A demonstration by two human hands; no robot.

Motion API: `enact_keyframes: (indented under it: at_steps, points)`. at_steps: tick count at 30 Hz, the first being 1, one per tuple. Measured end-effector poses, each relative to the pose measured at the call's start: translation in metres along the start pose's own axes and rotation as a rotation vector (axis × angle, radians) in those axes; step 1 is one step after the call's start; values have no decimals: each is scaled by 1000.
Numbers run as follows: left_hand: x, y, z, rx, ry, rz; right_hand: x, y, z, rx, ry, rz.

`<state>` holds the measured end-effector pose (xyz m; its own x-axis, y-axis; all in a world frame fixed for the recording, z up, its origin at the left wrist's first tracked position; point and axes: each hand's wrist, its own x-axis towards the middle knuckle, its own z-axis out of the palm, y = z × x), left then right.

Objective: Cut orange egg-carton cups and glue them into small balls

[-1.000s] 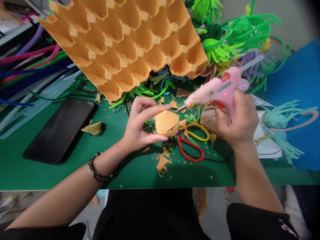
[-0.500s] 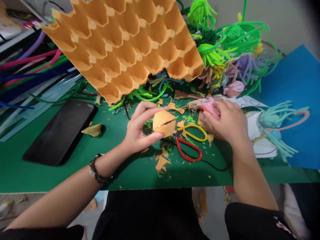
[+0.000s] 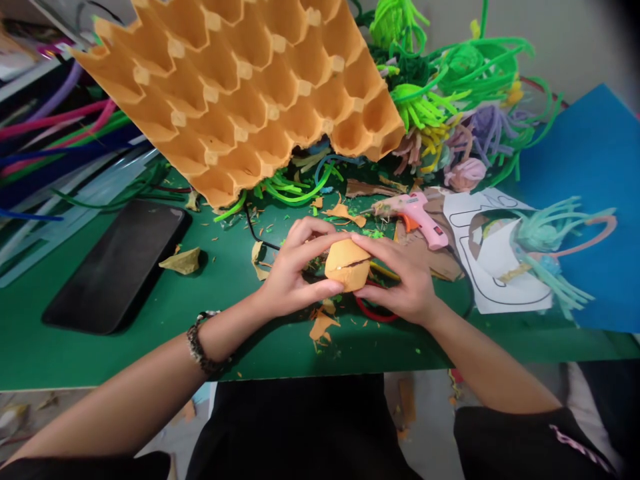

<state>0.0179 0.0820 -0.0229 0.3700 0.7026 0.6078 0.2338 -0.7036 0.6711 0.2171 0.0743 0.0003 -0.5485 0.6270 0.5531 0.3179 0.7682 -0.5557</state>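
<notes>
both hands, left hand (image 3: pixel 293 273) & right hand (image 3: pixel 400 280), have fingers clamped on the orange paper ball (image 3: pixel 347 265) just above the desk (image 3: pixel 100 347), by the glue gun (image 3: pixel 417 215). step looks like pressing the seam shut; next needs a steady squeeze.

Little orange cardboard ball (image 3: pixel 347 265) with a dark seam is sitting mid-air, tilted, seam running toward 3 o'clock.
</notes>
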Motion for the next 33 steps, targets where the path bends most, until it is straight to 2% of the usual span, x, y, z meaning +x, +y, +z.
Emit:
enact_keyframes:
  at_steps: [6, 14, 17, 33]
  points:
    - [0, 0, 0, 14, -24, -2, 0, -2, -1, 4, 27, 16]
    - [0, 1, 5, 176, 100, 74, 0, -1, -3, -78, 0, -12]
    - [0, 1, 5, 214, 114, 86, -1, 0, -3, -81, -1, -6]
    - [2, 2, 1, 144, 39, 57, -1, 3, -2, -113, 23, -11]
